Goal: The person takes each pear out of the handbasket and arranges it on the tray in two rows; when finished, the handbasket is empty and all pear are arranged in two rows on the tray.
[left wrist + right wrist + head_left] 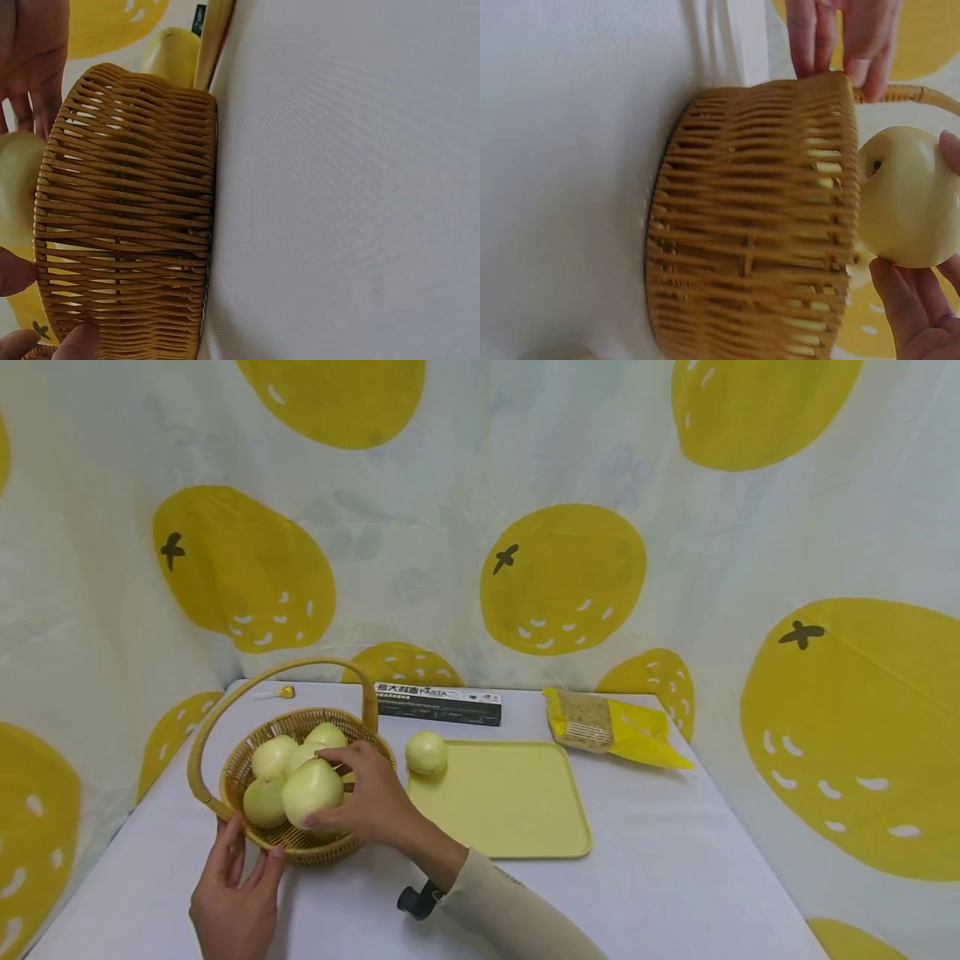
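Note:
In the head view, a wicker basket (322, 858) with a tall arched handle stands on the left of the table, several pale yellow-green pears (275, 757) inside. My right hand (378, 797) holds one pear (311, 792) between thumb and fingers, over the basket's near side. The right wrist view shows this held pear (907, 199) at the rim. With thumb and fingers, my left hand (236, 889) grips the near-left rim by the handle's foot. Another pear (426, 753) sits at the back left corner of a yellow tray (510, 802).
A dark pasta box (438, 706) lies at the back, behind the tray. At the back right is a yellow bag (615, 727) with a clear window. A small gold-wrapped lollipop (285, 692) lies behind the basket. A patterned curtain (450, 468) hangs behind the table.

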`<state>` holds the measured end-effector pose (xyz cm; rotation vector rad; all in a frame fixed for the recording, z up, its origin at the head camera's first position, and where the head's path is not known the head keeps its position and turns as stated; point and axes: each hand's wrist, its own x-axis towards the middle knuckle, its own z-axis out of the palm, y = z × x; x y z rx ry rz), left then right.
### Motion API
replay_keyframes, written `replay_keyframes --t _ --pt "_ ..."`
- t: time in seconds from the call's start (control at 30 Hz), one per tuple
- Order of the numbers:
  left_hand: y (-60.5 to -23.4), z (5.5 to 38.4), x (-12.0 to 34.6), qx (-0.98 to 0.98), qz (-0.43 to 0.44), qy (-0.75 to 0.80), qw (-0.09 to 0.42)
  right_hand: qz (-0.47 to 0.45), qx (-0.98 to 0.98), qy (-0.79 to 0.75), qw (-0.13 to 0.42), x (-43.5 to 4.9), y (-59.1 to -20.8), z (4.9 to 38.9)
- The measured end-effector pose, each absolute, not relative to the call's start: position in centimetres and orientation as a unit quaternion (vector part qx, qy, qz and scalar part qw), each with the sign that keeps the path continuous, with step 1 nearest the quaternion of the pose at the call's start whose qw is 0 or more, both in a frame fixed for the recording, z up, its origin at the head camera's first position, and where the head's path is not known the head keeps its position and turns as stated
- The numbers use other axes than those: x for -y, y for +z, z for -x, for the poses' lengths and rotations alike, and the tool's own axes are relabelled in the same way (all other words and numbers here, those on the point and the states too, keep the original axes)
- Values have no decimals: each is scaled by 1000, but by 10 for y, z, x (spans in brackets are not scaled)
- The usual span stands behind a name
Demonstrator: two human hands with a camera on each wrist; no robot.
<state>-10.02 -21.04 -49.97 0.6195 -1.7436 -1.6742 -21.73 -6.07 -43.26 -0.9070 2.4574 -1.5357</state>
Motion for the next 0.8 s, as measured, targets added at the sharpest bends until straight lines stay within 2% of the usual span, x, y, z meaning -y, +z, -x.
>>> replay_keyframes --t 0.27,0.57,0.8 --pt "-499 100 211 656 -250 -643 307 290 -753 -587 67 39 -427 225" --pt "-499 101 210 672 -254 -629 298 282 -766 -578 24 4 -420 239" --pt "-498 100 211 673 -254 -626 301 259 -759 -596 28 -24 -417 251"
